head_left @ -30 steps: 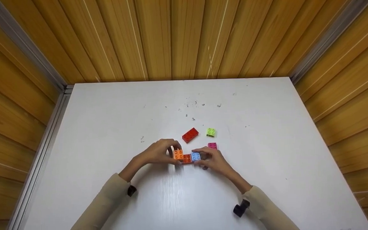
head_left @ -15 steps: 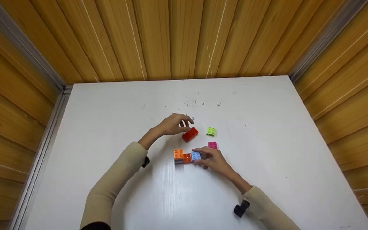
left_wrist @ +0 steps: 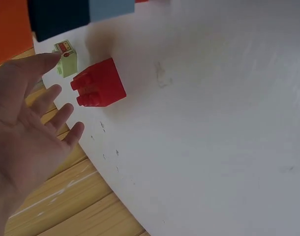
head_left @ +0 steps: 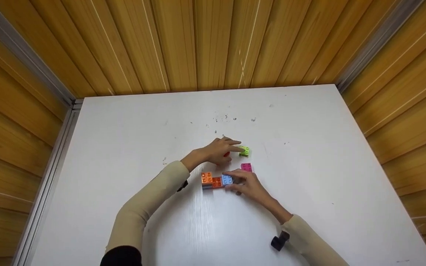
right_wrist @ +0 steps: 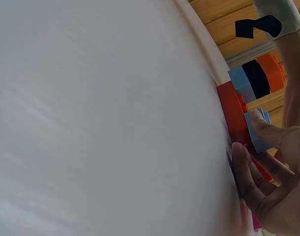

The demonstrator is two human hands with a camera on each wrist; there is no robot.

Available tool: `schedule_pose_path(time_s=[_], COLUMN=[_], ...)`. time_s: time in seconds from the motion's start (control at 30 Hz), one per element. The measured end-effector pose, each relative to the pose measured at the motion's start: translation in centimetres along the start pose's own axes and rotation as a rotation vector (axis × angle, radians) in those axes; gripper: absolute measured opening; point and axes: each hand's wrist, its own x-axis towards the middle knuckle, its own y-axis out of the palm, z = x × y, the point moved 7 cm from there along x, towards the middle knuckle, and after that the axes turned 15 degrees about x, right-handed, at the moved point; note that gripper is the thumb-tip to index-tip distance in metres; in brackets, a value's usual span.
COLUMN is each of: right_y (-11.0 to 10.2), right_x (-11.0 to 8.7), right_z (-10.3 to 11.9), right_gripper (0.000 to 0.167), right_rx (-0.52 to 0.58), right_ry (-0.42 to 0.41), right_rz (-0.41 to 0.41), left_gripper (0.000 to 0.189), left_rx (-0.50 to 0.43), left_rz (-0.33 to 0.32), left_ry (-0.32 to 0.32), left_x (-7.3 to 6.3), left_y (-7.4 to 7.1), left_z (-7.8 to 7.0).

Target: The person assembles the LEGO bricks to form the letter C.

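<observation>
My right hand (head_left: 252,184) pinches a light blue toy brick (head_left: 226,179) between thumb and finger. That brick sits on the right end of an orange-red brick (right_wrist: 232,113) lying on the table. At its other end rises a stack: another light blue brick (right_wrist: 242,84), a dark brick (right_wrist: 255,78) and an orange brick (head_left: 206,177) on top. My left hand (head_left: 216,150) is above a red brick (left_wrist: 102,86), mostly hiding it in the head view. Its fingers stretch out toward a lime green brick (head_left: 245,150), which bears a printed picture in the left wrist view.
A pink brick (head_left: 246,166) lies just beyond my right hand. The white table (head_left: 124,129) has dark scuff marks toward the back. Wood-patterned panels (head_left: 183,44) stand behind it and at both sides.
My left hand has let go of the orange brick's stack and moved up and right, past the red brick toward the lime green one. My right hand stays on the light blue brick.
</observation>
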Motion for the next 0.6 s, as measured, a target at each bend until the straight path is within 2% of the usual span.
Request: schedule_pose_path(time_s=[0.13,0.27,0.37,0.47,0.6], right_y=[0.1,0.2,0.3,0.3,0.3], right_x=[-0.1,0.0,0.1,0.2,0.2], right_z=[0.0,-0.1,0.0,0.2,0.8], right_gripper=[0.044,0.043,0.043,0.042,0.042], right_rx=[0.000,-0.009,-0.024,-0.065,-0.151], right_ry=[0.000,-0.015,-0.020,-0.017,-0.010], right_rz=[0.006,0.021,0.025,0.011,-0.032], left_gripper=[0.055,0.052,0.046,0.042,0.035], left_rx=[-0.007,0.015,0.020,0.008,-0.024], left_rz=[0.037,-0.009,-0.053,-0.068,-0.109], left_ry=[-0.028,-0.075,-0.130,-0.181,-0.217], left_x=[0.2,0.2,-0.2,-0.8,-1.7], left_y=[0.6,0.5,0.3,0.0,-0.7], left_z=[-0.1,0.4,1.3,2.5,4.1])
